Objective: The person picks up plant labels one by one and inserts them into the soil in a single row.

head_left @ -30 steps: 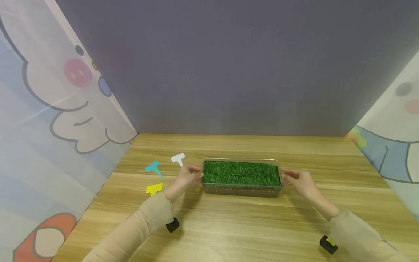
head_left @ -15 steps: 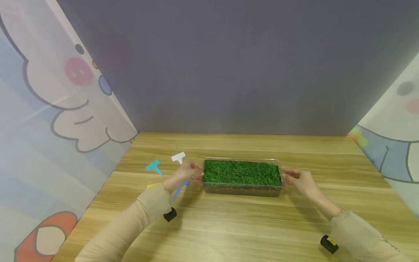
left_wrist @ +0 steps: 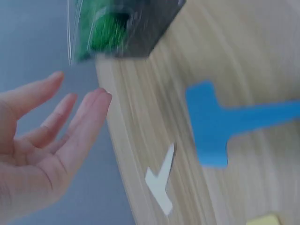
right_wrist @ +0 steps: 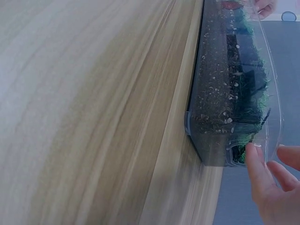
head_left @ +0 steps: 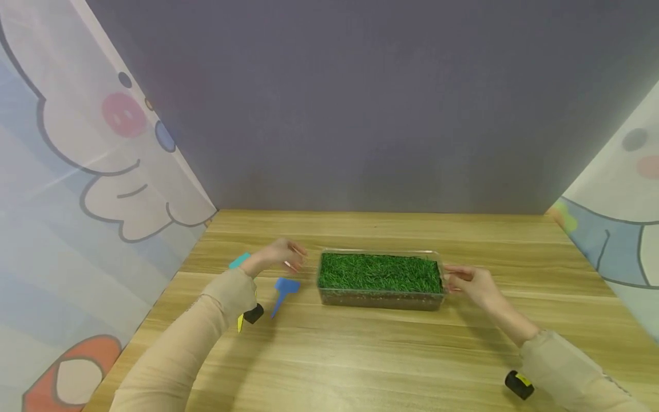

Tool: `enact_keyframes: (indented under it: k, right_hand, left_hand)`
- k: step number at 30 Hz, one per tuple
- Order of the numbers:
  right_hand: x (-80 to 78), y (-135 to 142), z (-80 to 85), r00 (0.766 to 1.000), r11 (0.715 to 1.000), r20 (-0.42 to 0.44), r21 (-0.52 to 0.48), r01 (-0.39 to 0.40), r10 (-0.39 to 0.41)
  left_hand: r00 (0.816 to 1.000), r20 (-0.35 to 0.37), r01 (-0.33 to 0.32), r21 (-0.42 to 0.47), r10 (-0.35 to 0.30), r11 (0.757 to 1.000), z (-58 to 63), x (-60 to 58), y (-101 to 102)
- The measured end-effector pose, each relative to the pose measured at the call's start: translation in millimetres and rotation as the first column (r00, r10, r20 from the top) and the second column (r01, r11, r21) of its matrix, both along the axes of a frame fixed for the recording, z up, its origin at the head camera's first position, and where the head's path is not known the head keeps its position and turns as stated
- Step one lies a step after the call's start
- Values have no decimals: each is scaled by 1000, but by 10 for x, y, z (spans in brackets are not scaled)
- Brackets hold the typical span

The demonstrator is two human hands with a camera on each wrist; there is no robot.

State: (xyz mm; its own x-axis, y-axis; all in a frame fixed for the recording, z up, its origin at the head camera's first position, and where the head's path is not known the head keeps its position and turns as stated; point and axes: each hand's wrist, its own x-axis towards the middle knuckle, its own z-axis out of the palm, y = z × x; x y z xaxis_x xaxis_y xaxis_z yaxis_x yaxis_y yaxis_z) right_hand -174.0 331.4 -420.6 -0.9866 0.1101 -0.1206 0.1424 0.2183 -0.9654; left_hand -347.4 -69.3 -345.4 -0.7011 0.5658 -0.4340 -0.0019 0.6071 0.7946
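Observation:
A clear plastic planter box (head_left: pixel 381 300) filled with green grass (head_left: pixel 378 272) over dark soil stands on the wooden table. At its right end my right hand (head_left: pixel 476 286) holds the wall near the rim; the right wrist view shows finger and thumb there on the box (right_wrist: pixel 220 89). My left hand (head_left: pixel 280 253) is in the air left of the box, apart from it, fingers loosely spread with nothing between them. Beneath it lie a blue T-shaped plant label (head_left: pixel 285 288) and a white label (left_wrist: pixel 159 180). A teal label (head_left: pixel 239 261) and a yellow label (head_left: pixel 239 323) are partly behind the left arm.
The wooden table (head_left: pixel 376 355) meets a grey panel (head_left: pixel 381 114) at the back. Cartoon-printed sheets (head_left: pixel 67 200) flank both sides. A black wrist device (head_left: pixel 519 384) hangs beneath the right sleeve, another (head_left: pixel 254 313) beneath the left.
My left hand has let go of the planter box and moved left and back, uncovering the blue label and covering most of the white one. The right hand and the box stay where they were.

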Motion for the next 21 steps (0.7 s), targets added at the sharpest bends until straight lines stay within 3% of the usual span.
enact_keyframes:
  k: [4,11,14,16,17,21]
  right_hand:
    - [-75,127,-267,1000,998,5,-65,22,-22]
    - [-95,153,-295,999,997,33,-73,21,-19]
    - [-99,165,-318,999,996,40,-81,25,-22]
    - [-96,165,-324,999,995,44,-94,33,-29]
    - [-93,164,-321,999,994,45,-101,35,-30]
    - [-81,157,-298,999,993,40,-112,33,-29]
  left_hand:
    - [999,-42,18,-60,-20,998,63,-122,-69]
    - [975,-197,61,-202,-102,977,186,-282,-142]
    - [965,-235,62,-242,-120,968,75,-429,-195]
    - [952,-273,75,-224,-137,972,-168,-649,-281]
    - [949,-285,66,-237,-134,969,-207,-690,-292]
    - [925,-358,9,-303,-123,953,-217,-685,-257]
